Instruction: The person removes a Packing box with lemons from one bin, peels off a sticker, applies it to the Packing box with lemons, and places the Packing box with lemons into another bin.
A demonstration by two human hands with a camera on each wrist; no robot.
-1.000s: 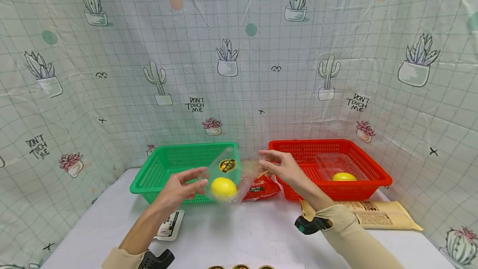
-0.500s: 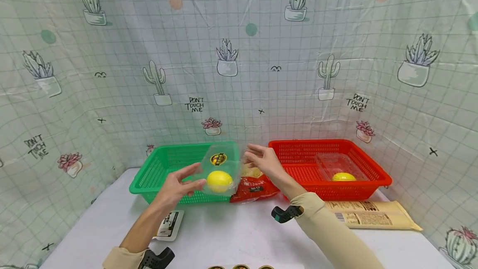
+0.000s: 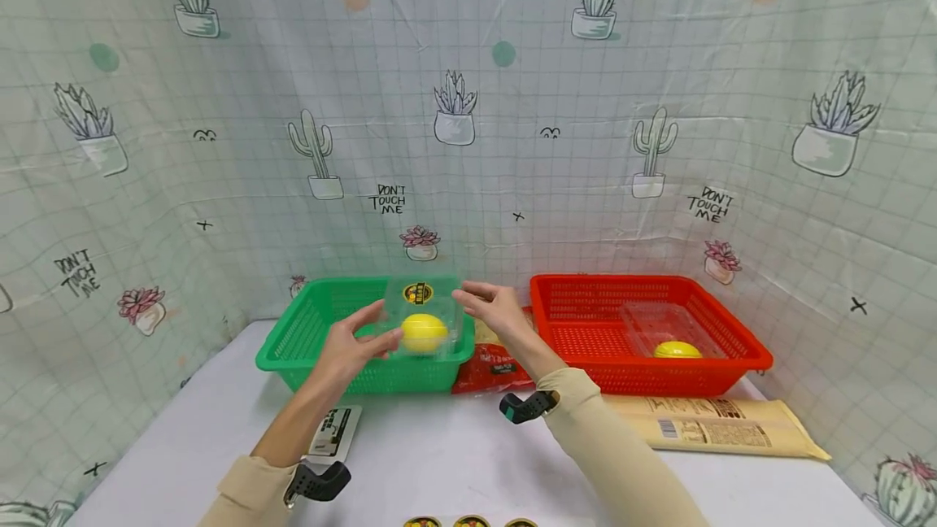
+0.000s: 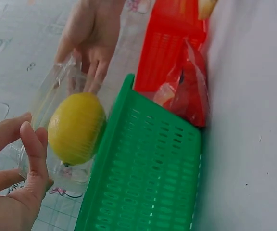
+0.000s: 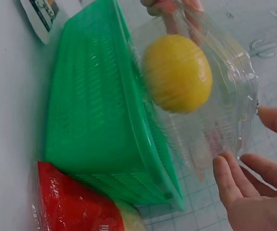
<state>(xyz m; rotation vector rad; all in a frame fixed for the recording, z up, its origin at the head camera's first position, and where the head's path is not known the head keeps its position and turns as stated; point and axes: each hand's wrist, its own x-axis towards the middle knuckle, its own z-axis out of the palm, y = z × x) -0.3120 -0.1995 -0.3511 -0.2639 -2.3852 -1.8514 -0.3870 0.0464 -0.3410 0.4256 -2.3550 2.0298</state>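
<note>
At the near edge, a few round labels [image 3: 472, 521] are partly seen. Farther, a white packet [image 3: 333, 433] is laid at left and a long beige packet [image 3: 721, 428] at right, perhaps so that the middle is left for the hands. A clear box [image 3: 441, 297] with a lemon [image 3: 424, 333] inside is held up over the right part of the green basket [image 3: 410, 381]. Its left end is pinched by the left hand [image 3: 350, 346], its right end by the right hand [image 3: 496, 309]; probably it is held by both ends so that it is kept steady and the lemon does not roll. A red bag [image 3: 490, 368] is placed between the green basket and the red basket [image 3: 659, 381], where another clear box [image 3: 659, 320] is seen. Behind, a patterned curtain [image 3: 468, 169] is hung.
</note>
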